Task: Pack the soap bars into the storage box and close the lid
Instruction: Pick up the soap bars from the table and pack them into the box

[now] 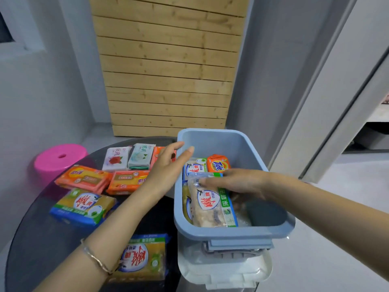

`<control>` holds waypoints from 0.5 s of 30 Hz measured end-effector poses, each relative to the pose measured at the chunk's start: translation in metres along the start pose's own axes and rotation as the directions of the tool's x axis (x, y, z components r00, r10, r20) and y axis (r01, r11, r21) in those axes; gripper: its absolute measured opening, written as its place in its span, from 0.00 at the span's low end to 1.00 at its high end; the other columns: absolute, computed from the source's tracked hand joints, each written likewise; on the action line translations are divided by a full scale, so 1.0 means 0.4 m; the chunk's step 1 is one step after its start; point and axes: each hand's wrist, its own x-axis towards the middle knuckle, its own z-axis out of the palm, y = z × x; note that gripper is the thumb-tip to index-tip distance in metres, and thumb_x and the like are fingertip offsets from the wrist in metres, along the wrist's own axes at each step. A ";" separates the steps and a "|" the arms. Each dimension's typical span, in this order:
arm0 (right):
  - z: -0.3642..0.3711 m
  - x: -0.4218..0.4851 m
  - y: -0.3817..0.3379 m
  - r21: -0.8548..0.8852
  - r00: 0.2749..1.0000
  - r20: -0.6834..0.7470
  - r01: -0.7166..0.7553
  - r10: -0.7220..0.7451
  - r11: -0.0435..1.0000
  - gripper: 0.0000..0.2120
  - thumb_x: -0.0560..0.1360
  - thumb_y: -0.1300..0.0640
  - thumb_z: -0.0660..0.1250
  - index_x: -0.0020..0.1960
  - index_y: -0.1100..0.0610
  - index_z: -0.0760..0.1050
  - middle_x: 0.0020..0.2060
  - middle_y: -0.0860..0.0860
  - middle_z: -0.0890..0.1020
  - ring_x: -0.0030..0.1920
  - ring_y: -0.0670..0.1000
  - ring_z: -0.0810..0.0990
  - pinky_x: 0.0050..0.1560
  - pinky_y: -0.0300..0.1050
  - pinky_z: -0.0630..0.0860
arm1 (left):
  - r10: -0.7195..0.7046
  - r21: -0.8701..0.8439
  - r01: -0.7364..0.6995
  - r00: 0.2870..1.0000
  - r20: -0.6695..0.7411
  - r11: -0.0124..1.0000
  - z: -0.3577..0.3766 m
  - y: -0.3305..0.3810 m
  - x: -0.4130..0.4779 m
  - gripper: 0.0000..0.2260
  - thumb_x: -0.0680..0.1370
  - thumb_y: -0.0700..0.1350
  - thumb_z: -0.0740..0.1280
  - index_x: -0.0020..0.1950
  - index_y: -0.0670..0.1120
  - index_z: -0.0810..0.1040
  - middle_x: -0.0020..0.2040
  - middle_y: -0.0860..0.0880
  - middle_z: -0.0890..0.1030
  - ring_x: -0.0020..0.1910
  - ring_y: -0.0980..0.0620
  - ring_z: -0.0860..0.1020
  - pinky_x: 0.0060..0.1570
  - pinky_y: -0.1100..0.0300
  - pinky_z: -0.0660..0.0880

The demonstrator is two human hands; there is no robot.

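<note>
Left hand (168, 167) hovers with fingers spread over table soaps; right hand (237, 182) fingers rest flat on a soap bar (207, 205) in the storage box (231, 230).

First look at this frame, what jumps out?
The open blue-grey plastic storage box at centre right, partly filled, with the right hand pressing a clear-wrapped soap bar into it. The left hand hovers open over the box's left rim. Bright orange, yellow and white wrapped soap bars wait unpacked on the dark round glass table, left.
</note>
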 end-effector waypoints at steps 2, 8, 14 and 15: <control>-0.002 0.015 -0.017 -0.042 0.999 -0.037 0.029 -0.031 0.999 0.18 0.72 0.39 0.67 0.52 0.51 0.79 0.47 0.50 0.86 0.45 0.49 0.84 0.48 0.42 0.79 | 0.000 0.030 -0.001 1.000 0.029 1.000 0.007 -0.002 -0.005 0.22 0.76 0.56 0.63 0.69 0.57 0.67 0.69 0.55 0.66 0.62 0.62 0.63 0.56 0.62 0.61; -0.054 0.006 -0.025 -0.077 0.987 -0.025 0.156 -0.158 0.985 0.22 0.71 0.49 0.72 0.59 0.61 0.77 0.52 0.57 0.85 0.45 0.49 0.84 0.53 0.45 0.80 | 0.007 0.016 -0.008 0.999 0.036 1.000 0.007 -0.002 -0.008 0.21 0.77 0.51 0.65 0.69 0.57 0.67 0.62 0.58 0.69 0.48 0.73 0.69 0.37 0.81 0.68; -0.182 -0.046 -0.073 -0.151 0.960 -0.093 0.248 -0.264 0.957 0.12 0.72 0.52 0.70 0.51 0.58 0.77 0.48 0.56 0.85 0.47 0.51 0.85 0.50 0.45 0.82 | -0.022 -0.019 0.023 0.998 0.050 1.000 0.012 -0.004 -0.003 0.21 0.77 0.48 0.65 0.69 0.54 0.66 0.50 0.64 0.70 0.31 0.82 0.70 0.25 0.81 0.67; -0.190 -0.049 -0.076 -0.197 0.963 -0.096 0.229 -0.251 0.953 0.11 0.73 0.53 0.70 0.51 0.58 0.76 0.49 0.56 0.85 0.48 0.52 0.84 0.49 0.45 0.82 | -0.029 -0.026 0.031 0.998 0.051 0.999 0.012 -0.004 -0.003 0.21 0.77 0.47 0.65 0.70 0.54 0.66 0.47 0.65 0.70 0.31 0.81 0.72 0.25 0.80 0.68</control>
